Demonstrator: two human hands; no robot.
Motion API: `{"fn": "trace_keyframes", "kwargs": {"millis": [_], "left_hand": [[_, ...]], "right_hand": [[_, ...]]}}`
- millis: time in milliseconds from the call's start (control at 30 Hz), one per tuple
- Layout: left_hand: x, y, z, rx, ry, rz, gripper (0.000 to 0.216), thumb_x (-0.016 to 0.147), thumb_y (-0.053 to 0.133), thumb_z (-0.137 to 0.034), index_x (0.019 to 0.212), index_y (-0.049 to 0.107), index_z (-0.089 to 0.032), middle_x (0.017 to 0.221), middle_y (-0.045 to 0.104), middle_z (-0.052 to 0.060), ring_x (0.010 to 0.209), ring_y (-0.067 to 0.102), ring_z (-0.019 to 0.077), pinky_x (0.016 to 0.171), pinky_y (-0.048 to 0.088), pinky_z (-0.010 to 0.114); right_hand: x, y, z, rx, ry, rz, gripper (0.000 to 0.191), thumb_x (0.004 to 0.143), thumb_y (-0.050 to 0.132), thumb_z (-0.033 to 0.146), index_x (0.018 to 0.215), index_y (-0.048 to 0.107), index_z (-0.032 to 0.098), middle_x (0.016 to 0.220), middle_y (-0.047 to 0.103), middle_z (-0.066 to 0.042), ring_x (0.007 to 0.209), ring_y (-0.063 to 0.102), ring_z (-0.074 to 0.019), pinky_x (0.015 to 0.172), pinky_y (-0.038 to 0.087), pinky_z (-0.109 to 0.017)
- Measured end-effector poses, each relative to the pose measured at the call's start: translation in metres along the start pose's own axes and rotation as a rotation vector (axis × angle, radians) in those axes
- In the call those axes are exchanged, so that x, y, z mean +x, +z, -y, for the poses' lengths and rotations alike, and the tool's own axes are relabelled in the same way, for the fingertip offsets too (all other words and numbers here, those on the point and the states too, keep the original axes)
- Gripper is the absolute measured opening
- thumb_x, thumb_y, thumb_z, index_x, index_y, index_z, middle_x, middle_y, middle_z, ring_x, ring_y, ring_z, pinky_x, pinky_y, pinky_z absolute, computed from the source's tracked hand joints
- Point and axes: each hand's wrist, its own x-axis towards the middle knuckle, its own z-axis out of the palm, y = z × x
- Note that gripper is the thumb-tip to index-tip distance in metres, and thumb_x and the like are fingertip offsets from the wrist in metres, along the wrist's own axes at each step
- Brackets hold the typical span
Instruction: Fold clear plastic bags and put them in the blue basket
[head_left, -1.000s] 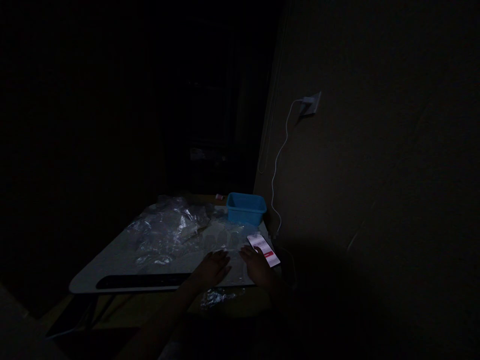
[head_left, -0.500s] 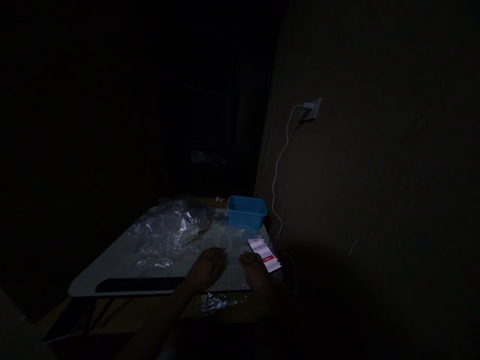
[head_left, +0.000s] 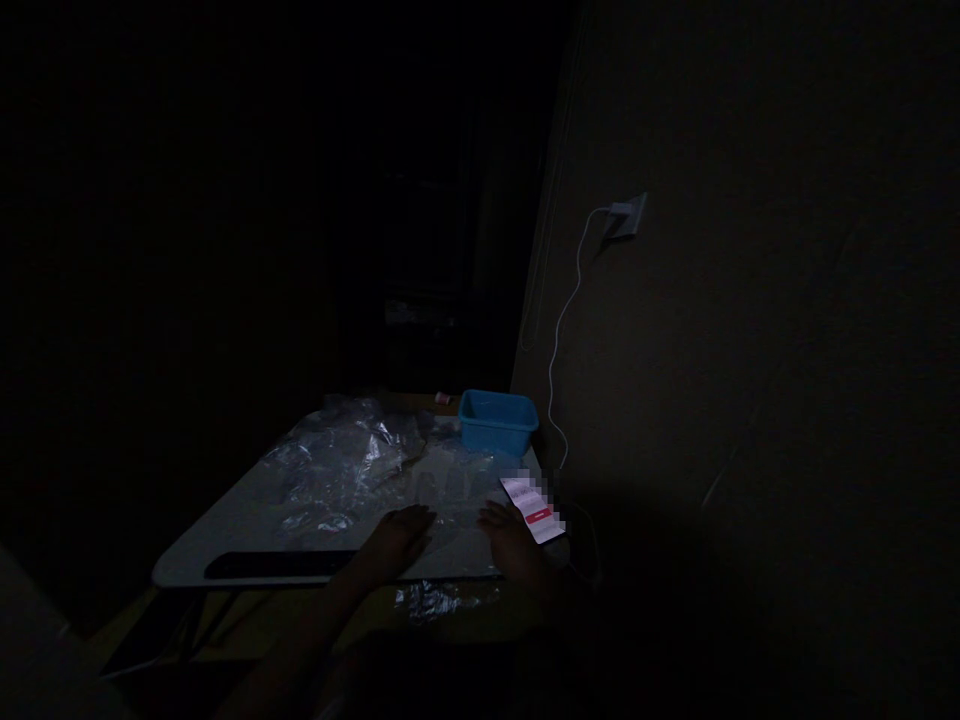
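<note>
The scene is very dark. My left hand (head_left: 399, 535) lies low over the near part of a white folding table (head_left: 225, 520), fingers stretched out towards the right. Opposite it, my right hand (head_left: 510, 540) rests with its fingers extended, close beside a lit phone (head_left: 534, 515). Between the hands a thin clear plastic sheet or bag (head_left: 454, 520) appears to be spread flat; its edges are hard to make out. A crumpled heap of clear plastic (head_left: 360, 450) covers the table's left and far part.
A blue plastic basin (head_left: 499, 432) stands at the far right corner, with a small pink-and-white item (head_left: 443, 398) behind. More shiny plastic (head_left: 431, 602) lies below the near edge. A white cable (head_left: 553, 350) runs down from a wall plug (head_left: 624, 212). A dark slot (head_left: 281, 564) lines the front edge.
My left hand has slid left and slightly nearer, widening the gap between the hands. My right hand has stayed nearly in place. The whole view has shifted a little.
</note>
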Motion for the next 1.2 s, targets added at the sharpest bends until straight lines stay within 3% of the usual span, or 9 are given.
{"fn": "trace_keyframes", "kwargs": {"millis": [133,267,400,533,667,900,1067,1200], "left_hand": [[-0.002,-0.007,0.000,0.035,-0.048,-0.068,0.038,0.084,0.036,-0.032,0.119,0.046,-0.022,0.122,0.049,0.007,0.112,0.044,0.0211,0.091,0.038,0.038],[-0.024,-0.021,-0.001,-0.011,-0.024,-0.161,0.040,0.083,0.036,-0.024,0.123,0.040,-0.025,0.120,0.051,0.005,0.107,0.048,0.0203,0.089,0.041,0.036],[-0.061,-0.020,-0.004,-0.029,0.082,-0.146,0.053,0.077,0.033,-0.007,0.126,0.035,-0.028,0.122,0.049,0.003,0.108,0.046,0.0181,0.089,0.040,0.035],[-0.080,-0.012,-0.013,0.038,0.100,-0.128,0.060,0.072,0.036,-0.005,0.128,0.030,-0.027,0.130,0.039,0.005,0.116,0.037,0.0207,0.092,0.037,0.037],[-0.073,-0.008,-0.022,0.076,0.037,-0.121,0.055,0.078,0.039,-0.012,0.130,0.027,-0.026,0.128,0.043,0.006,0.113,0.041,0.0206,0.092,0.036,0.039],[-0.055,0.000,-0.020,-0.092,0.044,-0.265,0.028,0.080,0.039,-0.022,0.098,0.061,-0.022,0.102,0.063,0.007,0.096,0.056,0.0191,0.083,0.044,0.035],[-0.051,-0.013,-0.028,-0.306,-0.126,-0.310,0.027,0.078,0.041,-0.030,0.091,0.064,-0.021,0.091,0.066,0.006,0.086,0.060,0.0178,0.077,0.047,0.030],[-0.043,-0.026,-0.038,-0.509,-0.301,-0.280,0.031,0.076,0.041,-0.038,0.086,0.064,-0.020,0.089,0.067,0.005,0.082,0.061,0.0178,0.073,0.048,0.028]], "right_hand": [[-0.013,-0.010,-0.002,-0.027,-0.003,-0.067,0.050,0.070,0.036,0.004,0.118,0.047,0.015,0.127,0.043,-0.005,0.120,0.031,-0.0148,0.100,0.019,-0.033],[-0.039,-0.022,-0.004,-0.051,-0.125,-0.058,0.050,0.073,0.036,0.009,0.123,0.042,0.015,0.129,0.041,-0.005,0.122,0.026,-0.0158,0.101,0.016,-0.035],[-0.060,-0.022,-0.003,-0.075,-0.265,-0.050,0.055,0.072,0.040,0.016,0.127,0.035,0.014,0.133,0.034,-0.006,0.124,0.021,-0.0178,0.102,0.013,-0.037],[-0.061,-0.009,0.007,-0.066,-0.246,-0.056,0.055,0.074,0.043,0.020,0.128,0.032,0.015,0.134,0.033,-0.007,0.125,0.020,-0.0196,0.102,0.014,-0.040],[-0.054,0.003,0.017,0.019,-0.189,-0.117,0.049,0.074,0.048,0.022,0.123,0.039,0.018,0.129,0.041,-0.007,0.122,0.027,-0.0191,0.100,0.017,-0.039],[-0.043,0.008,0.018,0.253,-0.048,-0.334,0.023,0.071,0.048,0.009,0.085,0.061,0.021,0.097,0.062,-0.003,0.100,0.050,-0.0161,0.088,0.033,-0.033],[-0.035,0.004,0.018,0.462,0.020,-0.407,0.020,0.070,0.047,0.011,0.076,0.063,0.019,0.085,0.065,-0.004,0.087,0.056,-0.0169,0.079,0.039,-0.030],[-0.025,0.005,0.016,0.649,0.157,-0.434,0.018,0.075,0.046,0.024,0.076,0.062,0.018,0.081,0.064,-0.005,0.079,0.057,-0.0180,0.072,0.042,-0.030]]}}
